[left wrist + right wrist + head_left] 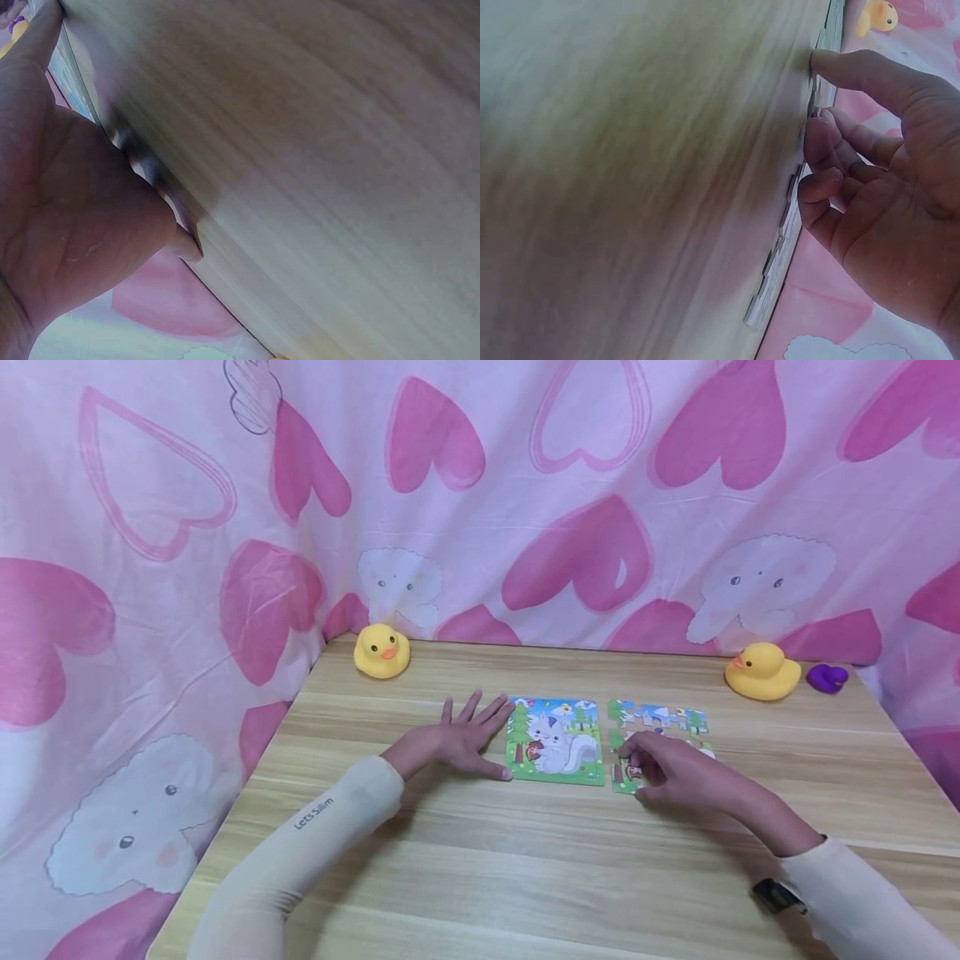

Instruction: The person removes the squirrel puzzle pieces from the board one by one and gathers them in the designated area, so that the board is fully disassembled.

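The left hand (468, 739) lies palm down with spread fingers on the table. Its thumb and fingertips are right at the left edge of a square picture card (555, 742) showing a grey squirrel among trees. Beside that card on the right lies a jigsaw puzzle (660, 714) in pieces with a similar picture, gaps showing between its rows. My right hand (678, 772) covers much of the puzzle's lower right. Its thumb and curled fingers are set on either side of a puzzle piece (622, 777) at the lower left corner. Thin piece edges (761, 296) show beneath the curled fingers in the right wrist view.
A yellow rubber duck (382, 652) sits at the back left of the wooden table (480, 868). Another yellow duck (763, 672) and a small purple duck (827, 677) stand at the back right. Behind the table hangs a pink curtain (495, 527) with hearts.
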The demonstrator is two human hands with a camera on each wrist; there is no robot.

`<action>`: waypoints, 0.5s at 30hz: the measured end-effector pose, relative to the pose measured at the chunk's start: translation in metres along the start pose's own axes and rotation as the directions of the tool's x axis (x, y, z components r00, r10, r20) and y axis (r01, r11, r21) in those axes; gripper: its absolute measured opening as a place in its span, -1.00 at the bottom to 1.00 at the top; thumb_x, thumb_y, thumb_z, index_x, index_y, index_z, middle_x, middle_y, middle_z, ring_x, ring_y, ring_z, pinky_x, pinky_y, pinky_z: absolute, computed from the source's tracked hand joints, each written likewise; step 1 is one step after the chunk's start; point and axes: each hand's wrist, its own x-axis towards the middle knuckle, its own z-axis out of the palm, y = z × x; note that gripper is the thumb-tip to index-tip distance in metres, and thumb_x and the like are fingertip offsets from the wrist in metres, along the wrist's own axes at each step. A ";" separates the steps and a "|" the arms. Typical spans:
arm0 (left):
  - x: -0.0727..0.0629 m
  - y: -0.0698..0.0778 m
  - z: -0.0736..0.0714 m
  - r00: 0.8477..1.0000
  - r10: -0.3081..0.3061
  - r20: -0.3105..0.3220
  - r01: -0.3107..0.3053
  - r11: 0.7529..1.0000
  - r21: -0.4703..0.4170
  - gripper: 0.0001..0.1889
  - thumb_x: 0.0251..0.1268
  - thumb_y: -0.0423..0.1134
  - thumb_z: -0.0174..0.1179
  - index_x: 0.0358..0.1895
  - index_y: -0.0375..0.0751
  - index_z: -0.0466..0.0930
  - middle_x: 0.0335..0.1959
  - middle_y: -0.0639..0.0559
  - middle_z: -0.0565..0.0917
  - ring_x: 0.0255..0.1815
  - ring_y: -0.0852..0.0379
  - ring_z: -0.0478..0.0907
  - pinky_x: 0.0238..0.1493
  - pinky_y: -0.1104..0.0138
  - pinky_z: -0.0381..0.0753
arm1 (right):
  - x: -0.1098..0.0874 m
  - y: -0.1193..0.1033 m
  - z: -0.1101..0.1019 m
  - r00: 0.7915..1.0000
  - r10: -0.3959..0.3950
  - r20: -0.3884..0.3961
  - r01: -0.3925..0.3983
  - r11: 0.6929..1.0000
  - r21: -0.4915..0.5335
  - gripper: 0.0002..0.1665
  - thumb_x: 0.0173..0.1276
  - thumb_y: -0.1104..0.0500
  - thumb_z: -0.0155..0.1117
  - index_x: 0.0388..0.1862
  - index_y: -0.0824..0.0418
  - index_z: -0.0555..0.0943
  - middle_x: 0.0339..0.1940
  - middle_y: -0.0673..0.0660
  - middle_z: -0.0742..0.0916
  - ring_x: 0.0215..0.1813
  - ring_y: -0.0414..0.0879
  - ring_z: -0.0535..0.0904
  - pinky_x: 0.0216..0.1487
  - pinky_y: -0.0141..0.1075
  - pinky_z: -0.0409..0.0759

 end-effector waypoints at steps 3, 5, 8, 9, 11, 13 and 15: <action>0.000 0.000 0.000 1.000 0.004 -0.001 -0.004 1.000 0.005 0.28 0.22 0.63 0.13 0.73 0.29 -0.53 0.77 0.24 -0.56 0.77 -0.19 -0.68 0.60 -0.43 -0.63 | -0.001 0.000 0.000 1.000 0.009 -0.002 -0.009 1.000 -0.011 -0.38 0.17 0.19 0.67 0.18 0.05 0.59 -0.16 -0.04 0.66 -0.12 -0.10 0.53 -0.18 -0.43 0.63; -0.001 0.000 0.000 1.000 0.005 -0.002 -0.005 1.000 0.005 0.28 0.22 0.63 0.13 0.73 0.28 -0.53 0.78 0.23 -0.56 0.77 -0.19 -0.69 0.60 -0.43 -0.63 | -0.001 0.000 0.000 1.000 0.009 -0.001 -0.009 1.000 -0.026 -0.37 0.17 0.16 0.68 0.20 0.05 0.59 -0.15 -0.05 0.66 -0.11 -0.11 0.53 -0.17 -0.43 0.63; -0.001 0.000 0.000 1.000 0.004 -0.003 -0.004 1.000 0.000 0.28 0.22 0.62 0.14 0.74 0.28 -0.53 0.78 0.22 -0.55 0.77 -0.20 -0.69 0.60 -0.42 -0.63 | -0.001 0.000 -0.001 1.000 0.016 -0.006 -0.016 0.999 -0.040 -0.35 0.17 0.12 0.69 0.21 0.04 0.59 -0.13 -0.06 0.66 -0.10 -0.11 0.53 -0.16 -0.42 0.63; -0.002 0.000 0.000 1.000 0.003 -0.002 -0.003 1.000 -0.002 0.28 0.22 0.61 0.15 0.74 0.28 -0.52 0.78 0.21 -0.55 0.77 -0.20 -0.69 0.60 -0.42 -0.63 | -0.001 0.001 -0.001 1.000 0.013 -0.007 -0.014 0.999 -0.045 -0.34 0.17 0.11 0.70 0.22 0.04 0.59 -0.12 -0.06 0.67 -0.09 -0.11 0.53 -0.16 -0.42 0.64; -0.002 0.000 0.000 1.000 0.003 -0.003 -0.003 1.000 -0.004 0.27 0.23 0.61 0.15 0.74 0.28 -0.52 0.78 0.21 -0.54 0.77 -0.20 -0.68 0.60 -0.43 -0.63 | -0.001 0.000 -0.002 1.000 0.010 -0.012 -0.011 0.999 -0.052 -0.32 0.16 0.10 0.70 0.24 0.04 0.59 -0.10 -0.06 0.68 -0.08 -0.11 0.53 -0.14 -0.42 0.65; -0.002 0.000 0.000 1.000 0.004 -0.003 -0.004 1.000 -0.004 0.28 0.22 0.61 0.16 0.74 0.29 -0.52 0.78 0.22 -0.54 0.77 -0.20 -0.68 0.60 -0.43 -0.62 | -0.001 0.000 -0.002 1.000 0.009 -0.017 -0.010 0.999 -0.050 -0.31 0.16 0.10 0.70 0.25 0.04 0.59 -0.08 -0.06 0.68 -0.07 -0.11 0.54 -0.14 -0.41 0.66; -0.002 0.001 -0.001 1.000 0.005 -0.002 -0.005 1.000 -0.005 0.28 0.22 0.61 0.16 0.74 0.29 -0.52 0.78 0.23 -0.54 0.78 -0.19 -0.68 0.60 -0.43 -0.61 | 0.000 -0.002 -0.003 1.000 0.013 -0.025 -0.014 0.999 -0.045 -0.30 0.16 0.13 0.70 0.27 0.04 0.59 -0.08 -0.05 0.68 -0.07 -0.10 0.54 -0.13 -0.40 0.67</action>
